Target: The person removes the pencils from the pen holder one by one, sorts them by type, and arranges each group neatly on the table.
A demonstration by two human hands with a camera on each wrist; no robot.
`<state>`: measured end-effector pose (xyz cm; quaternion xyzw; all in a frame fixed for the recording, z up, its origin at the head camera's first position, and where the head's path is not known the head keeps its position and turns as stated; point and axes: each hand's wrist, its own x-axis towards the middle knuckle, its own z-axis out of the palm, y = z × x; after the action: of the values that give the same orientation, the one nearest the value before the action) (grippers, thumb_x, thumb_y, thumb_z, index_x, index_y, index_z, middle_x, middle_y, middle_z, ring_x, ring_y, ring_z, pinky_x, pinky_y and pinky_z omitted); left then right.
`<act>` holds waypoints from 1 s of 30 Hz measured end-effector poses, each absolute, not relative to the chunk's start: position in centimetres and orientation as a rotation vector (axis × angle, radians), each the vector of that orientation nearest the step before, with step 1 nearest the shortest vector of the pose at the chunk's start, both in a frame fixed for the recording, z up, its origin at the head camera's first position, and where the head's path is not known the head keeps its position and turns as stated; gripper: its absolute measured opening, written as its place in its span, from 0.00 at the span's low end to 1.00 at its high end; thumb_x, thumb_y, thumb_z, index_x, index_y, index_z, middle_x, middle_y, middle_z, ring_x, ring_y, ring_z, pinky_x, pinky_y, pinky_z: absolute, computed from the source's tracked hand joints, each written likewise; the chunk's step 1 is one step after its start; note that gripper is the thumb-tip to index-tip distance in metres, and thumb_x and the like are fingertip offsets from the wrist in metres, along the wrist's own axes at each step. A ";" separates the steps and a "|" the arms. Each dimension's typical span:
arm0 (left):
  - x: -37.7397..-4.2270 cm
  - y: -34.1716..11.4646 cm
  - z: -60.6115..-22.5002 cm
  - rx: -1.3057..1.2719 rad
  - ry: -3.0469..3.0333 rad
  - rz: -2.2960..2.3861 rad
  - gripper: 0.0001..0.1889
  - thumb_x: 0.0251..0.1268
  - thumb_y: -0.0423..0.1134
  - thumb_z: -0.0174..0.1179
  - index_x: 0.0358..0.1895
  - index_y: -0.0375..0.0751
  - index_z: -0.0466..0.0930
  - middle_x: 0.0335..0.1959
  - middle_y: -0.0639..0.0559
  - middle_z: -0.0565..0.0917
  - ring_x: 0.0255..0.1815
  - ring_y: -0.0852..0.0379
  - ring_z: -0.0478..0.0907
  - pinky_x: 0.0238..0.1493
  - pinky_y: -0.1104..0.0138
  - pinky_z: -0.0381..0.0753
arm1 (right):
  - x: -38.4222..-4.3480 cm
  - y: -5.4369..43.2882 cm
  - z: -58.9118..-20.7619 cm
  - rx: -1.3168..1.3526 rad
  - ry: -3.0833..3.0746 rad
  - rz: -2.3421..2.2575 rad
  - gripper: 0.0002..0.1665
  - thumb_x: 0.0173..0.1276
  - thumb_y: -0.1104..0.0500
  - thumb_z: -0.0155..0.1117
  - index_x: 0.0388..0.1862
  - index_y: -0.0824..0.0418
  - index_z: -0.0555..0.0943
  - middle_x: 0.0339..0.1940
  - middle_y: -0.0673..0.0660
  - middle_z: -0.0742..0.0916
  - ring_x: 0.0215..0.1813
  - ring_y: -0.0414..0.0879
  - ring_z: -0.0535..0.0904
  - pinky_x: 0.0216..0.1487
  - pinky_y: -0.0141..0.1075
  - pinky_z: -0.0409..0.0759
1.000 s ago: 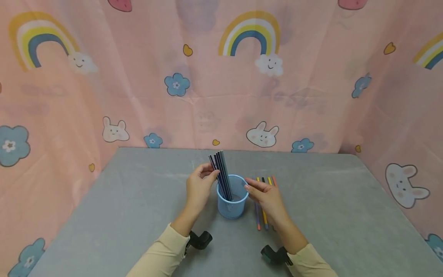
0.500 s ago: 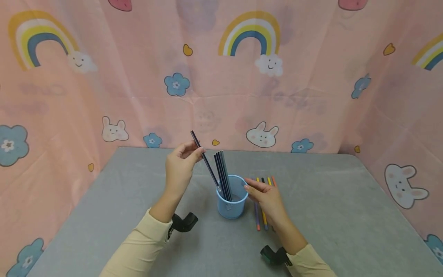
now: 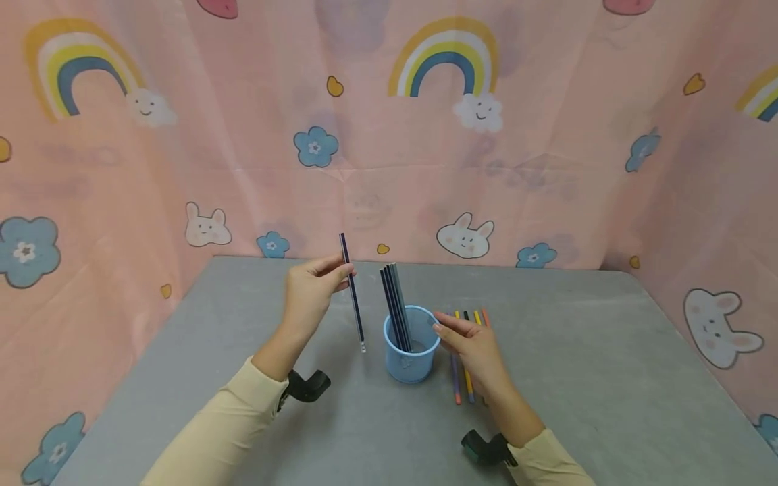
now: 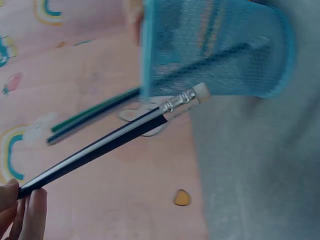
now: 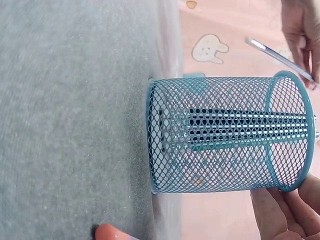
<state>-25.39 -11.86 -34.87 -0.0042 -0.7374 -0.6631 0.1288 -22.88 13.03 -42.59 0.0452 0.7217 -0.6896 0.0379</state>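
My left hand (image 3: 308, 290) pinches a dark striped pencil (image 3: 354, 297) near its upper end, left of a blue mesh pen holder (image 3: 408, 369). The pencil hangs almost upright, its white eraser and metal band (image 4: 181, 101) pointing down, apart from the holder. Several more dark pencils (image 3: 394, 307) lean together inside the holder against its left side; through the mesh their metal bands (image 5: 180, 130) show at the bottom. My right hand (image 3: 477, 351) holds the holder's right rim between thumb and fingers. The holder stands upright on the grey table.
Several coloured pens (image 3: 456, 385) lie side by side on the grey table (image 3: 608, 378), right of the holder and partly under my right hand. A pink patterned cloth (image 3: 377, 155) hangs behind the table and along both sides.
My left hand has drawn one pencil up and left out of the holder, and the pencil has swung nearly upright beside it. The right hand has stayed at the rim.
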 end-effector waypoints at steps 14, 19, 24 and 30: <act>-28.0 -11.8 -40.6 0.154 -2.522 -1.933 0.16 0.62 0.32 0.68 0.52 0.31 0.85 0.50 0.36 0.87 0.40 0.56 0.88 0.44 0.62 0.89 | -22.8 13.1 -42.5 0.132 2.224 -2.100 0.22 0.72 0.60 0.63 0.62 0.67 0.79 0.63 0.64 0.82 0.52 0.32 0.83 0.56 0.30 0.83; -28.4 -11.9 -41.6 0.173 -2.562 -1.935 0.15 0.63 0.31 0.67 0.51 0.29 0.84 0.48 0.36 0.88 0.37 0.58 0.87 0.45 0.60 0.89 | -22.8 13.1 -42.4 0.150 2.223 -2.098 0.22 0.72 0.60 0.64 0.62 0.66 0.79 0.64 0.64 0.82 0.51 0.32 0.83 0.55 0.30 0.84; -28.9 -12.0 -42.2 0.234 -2.618 -1.947 0.14 0.62 0.32 0.67 0.49 0.29 0.85 0.45 0.38 0.88 0.34 0.60 0.86 0.44 0.61 0.90 | -22.9 13.0 -42.6 0.161 2.228 -2.095 0.22 0.71 0.61 0.64 0.62 0.66 0.80 0.64 0.64 0.82 0.51 0.32 0.83 0.55 0.30 0.84; -29.6 -12.0 -43.0 0.323 -2.670 -1.935 0.10 0.61 0.31 0.68 0.45 0.31 0.86 0.42 0.40 0.89 0.28 0.61 0.84 0.34 0.69 0.89 | -23.0 13.0 -42.6 0.162 2.228 -2.097 0.22 0.71 0.61 0.64 0.62 0.66 0.79 0.64 0.64 0.82 0.50 0.31 0.83 0.54 0.29 0.84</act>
<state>-29.55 -12.04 -43.03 0.0972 -0.8028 -0.5820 -0.0856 -22.95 13.04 -42.63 0.0527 0.7267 -0.6838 0.0387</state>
